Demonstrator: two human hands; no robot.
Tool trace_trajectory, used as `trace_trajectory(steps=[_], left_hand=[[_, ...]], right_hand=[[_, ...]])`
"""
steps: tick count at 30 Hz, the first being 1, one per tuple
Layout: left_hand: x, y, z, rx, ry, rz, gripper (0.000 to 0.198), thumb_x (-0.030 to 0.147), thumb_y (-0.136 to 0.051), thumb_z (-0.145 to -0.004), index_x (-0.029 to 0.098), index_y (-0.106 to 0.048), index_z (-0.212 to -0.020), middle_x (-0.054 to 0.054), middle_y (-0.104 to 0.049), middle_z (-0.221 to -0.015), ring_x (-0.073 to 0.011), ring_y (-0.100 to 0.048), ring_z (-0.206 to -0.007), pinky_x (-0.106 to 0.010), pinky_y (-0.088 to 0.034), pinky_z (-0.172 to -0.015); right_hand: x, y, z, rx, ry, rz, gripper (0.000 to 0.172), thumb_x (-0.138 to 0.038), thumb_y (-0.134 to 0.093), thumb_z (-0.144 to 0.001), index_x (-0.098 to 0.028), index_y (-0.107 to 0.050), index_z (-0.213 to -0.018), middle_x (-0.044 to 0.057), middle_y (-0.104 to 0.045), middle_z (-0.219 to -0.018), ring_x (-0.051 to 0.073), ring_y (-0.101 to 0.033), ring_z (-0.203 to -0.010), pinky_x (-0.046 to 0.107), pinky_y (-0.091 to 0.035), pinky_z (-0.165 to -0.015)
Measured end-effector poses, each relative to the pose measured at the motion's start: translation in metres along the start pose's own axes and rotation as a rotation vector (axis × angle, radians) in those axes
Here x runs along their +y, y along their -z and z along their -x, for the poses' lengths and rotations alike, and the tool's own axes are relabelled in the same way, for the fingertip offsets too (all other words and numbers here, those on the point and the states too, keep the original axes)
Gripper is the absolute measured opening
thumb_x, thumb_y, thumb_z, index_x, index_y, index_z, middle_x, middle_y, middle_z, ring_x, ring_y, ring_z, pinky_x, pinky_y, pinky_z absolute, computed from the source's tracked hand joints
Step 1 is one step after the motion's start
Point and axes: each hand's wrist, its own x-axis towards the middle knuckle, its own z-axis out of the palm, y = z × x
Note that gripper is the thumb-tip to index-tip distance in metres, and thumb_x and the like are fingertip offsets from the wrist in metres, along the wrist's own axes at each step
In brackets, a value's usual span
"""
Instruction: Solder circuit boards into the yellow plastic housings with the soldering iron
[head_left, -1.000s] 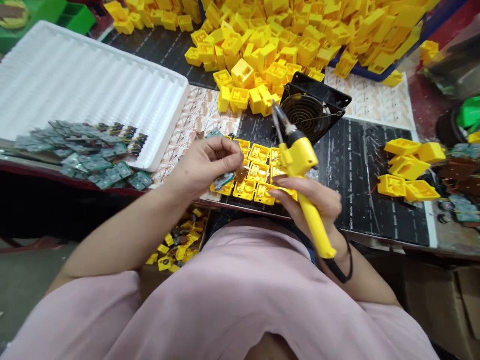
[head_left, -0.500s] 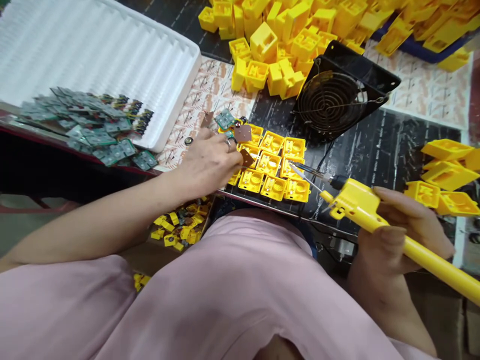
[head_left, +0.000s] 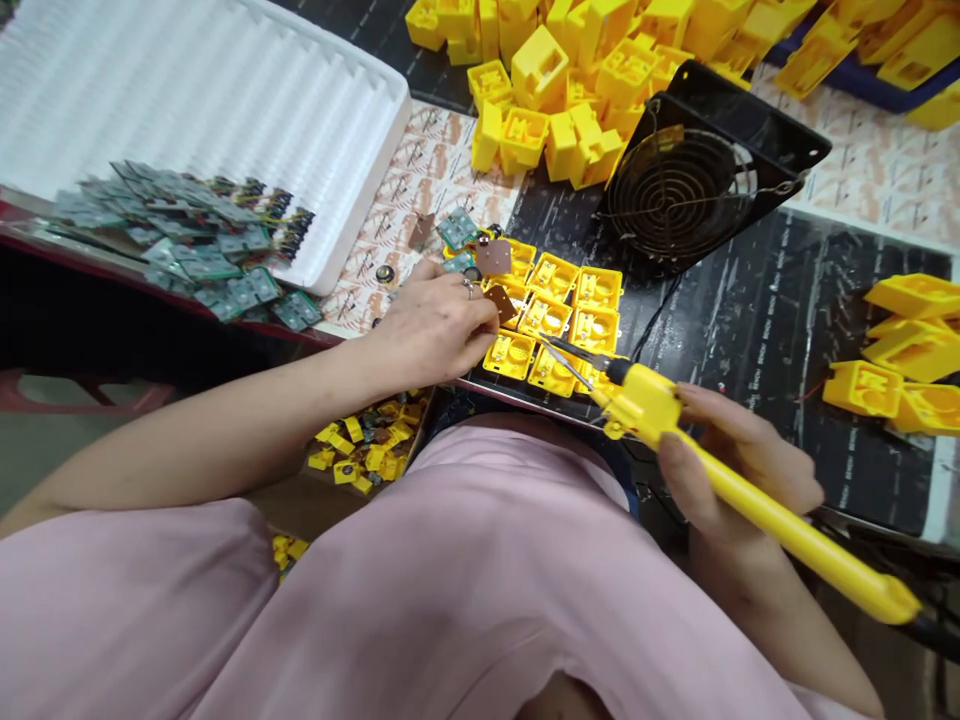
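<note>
Fingers of my right hand [head_left: 739, 455] wrap round the yellow handle of a soldering iron [head_left: 757, 500]. Its dark tip and a thin metal feed tube point left over a block of open yellow plastic cases [head_left: 545, 314]. My left hand [head_left: 442, 318], with a ring on one finger, rests at the left side of those cases. Its fingers are curled and pressed together; what they pinch is hidden. Close to its fingertips a brown circuit board [head_left: 501, 302] lies on a case, with another brown board [head_left: 493, 256] just behind. A green circuit board [head_left: 458, 230] lies beyond the knuckles.
A white foam tray [head_left: 300, 90] with a heap of green boards [head_left: 214, 255] stands at left. Behind the cases is a black fan [head_left: 675, 190], with a pile of yellow housings [head_left: 540, 65] further back. More housings [head_left: 911, 345] lie at right. Small yellow parts [head_left: 367, 450] sit below the table edge.
My right hand has moved left with the soldering iron, and its tip now sits nearer my left fingers. The left hand keeps nearly the same place by the cases. The view has shifted slightly.
</note>
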Motion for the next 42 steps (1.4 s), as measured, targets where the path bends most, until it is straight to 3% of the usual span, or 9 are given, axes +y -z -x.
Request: trace_trajectory(steps=[3,8,12,16,23,28,34,38,42], left_hand=[[0.004,0.004,-0.004,-0.047,0.016,-0.045,0.026,0.029,-0.054,-0.089,0.02,-0.077,-0.084,-0.009,-0.079,-0.084,-0.0288,-0.071,-0.088,-0.048,-0.046,-0.092],[0.012,0.014,-0.013,-0.173,0.053,-0.13,0.023,0.029,-0.056,-0.086,0.019,-0.075,-0.079,-0.009,-0.076,-0.079,-0.0297,-0.072,-0.087,-0.046,-0.047,-0.09],[0.015,0.018,-0.021,-0.223,0.021,-0.195,0.023,0.029,-0.056,-0.086,0.019,-0.075,-0.078,-0.009,-0.073,-0.074,-0.0283,-0.072,-0.084,-0.044,-0.047,-0.088],[0.014,0.02,-0.025,-0.244,-0.009,-0.211,0.022,0.027,-0.055,-0.086,0.019,-0.074,-0.077,-0.007,-0.071,-0.072,-0.0272,-0.072,-0.082,-0.043,-0.048,-0.087],[0.01,0.018,-0.024,-0.222,-0.008,-0.108,0.018,0.027,-0.058,-0.083,0.019,-0.07,-0.071,-0.005,-0.069,-0.07,-0.0265,-0.071,-0.083,-0.043,-0.047,-0.091],[0.009,0.02,-0.025,-0.268,0.002,-0.12,0.019,0.028,-0.058,-0.084,0.02,-0.072,-0.074,-0.006,-0.07,-0.071,-0.0261,-0.071,-0.085,-0.044,-0.046,-0.095],[0.008,0.017,-0.024,-0.246,0.014,-0.086,0.018,0.028,-0.058,-0.082,0.02,-0.071,-0.071,-0.005,-0.068,-0.07,-0.0261,-0.07,-0.084,-0.044,-0.046,-0.096],[0.008,0.016,-0.024,-0.246,-0.018,-0.163,0.021,0.029,-0.056,-0.084,0.019,-0.07,-0.073,-0.003,-0.068,-0.07,-0.0229,-0.069,-0.081,-0.04,-0.046,-0.092],[0.008,0.017,-0.024,-0.257,-0.018,-0.184,0.022,0.03,-0.055,-0.086,0.02,-0.072,-0.074,-0.004,-0.068,-0.069,-0.0234,-0.069,-0.078,-0.04,-0.047,-0.089]], right_hand=[[-0.001,-0.011,-0.005,-0.038,0.138,-0.026,0.051,-0.017,-0.083,-0.087,-0.029,-0.069,-0.135,0.003,-0.082,-0.1,0.021,-0.079,-0.075,0.031,-0.068,-0.063],[-0.003,-0.024,-0.015,-0.082,0.292,-0.026,0.033,-0.006,-0.085,-0.081,-0.022,-0.07,-0.107,0.001,-0.078,-0.08,0.018,-0.077,-0.066,0.027,-0.066,-0.057],[-0.003,-0.029,-0.024,-0.092,0.342,0.013,0.025,-0.016,-0.087,-0.086,-0.025,-0.067,-0.1,-0.001,-0.077,-0.078,0.017,-0.076,-0.063,0.024,-0.062,-0.051],[-0.004,-0.028,-0.03,-0.159,0.374,0.007,0.022,-0.023,-0.085,-0.09,-0.021,-0.065,-0.099,-0.001,-0.076,-0.077,0.014,-0.075,-0.064,0.022,-0.063,-0.056],[-0.007,-0.023,-0.035,-0.208,0.355,0.024,0.024,-0.023,-0.088,-0.087,-0.022,-0.068,-0.099,0.001,-0.077,-0.08,0.015,-0.075,-0.067,0.023,-0.064,-0.061],[-0.011,-0.019,-0.041,-0.264,0.379,0.035,0.018,-0.021,-0.084,-0.091,-0.022,-0.067,-0.096,0.0,-0.077,-0.079,0.013,-0.073,-0.064,0.022,-0.062,-0.06],[-0.01,-0.007,-0.043,-0.202,0.297,0.026,0.016,-0.018,-0.083,-0.09,-0.023,-0.069,-0.096,0.0,-0.076,-0.076,0.016,-0.076,-0.063,0.023,-0.066,-0.06],[-0.007,-0.007,-0.039,-0.154,0.289,-0.007,0.026,-0.016,-0.089,-0.083,-0.023,-0.069,-0.097,-0.001,-0.076,-0.077,0.016,-0.075,-0.063,0.024,-0.064,-0.053],[-0.006,-0.012,-0.037,-0.166,0.296,-0.005,0.024,-0.017,-0.088,-0.084,-0.024,-0.068,-0.096,-0.001,-0.076,-0.076,0.017,-0.074,-0.06,0.024,-0.061,-0.049]])
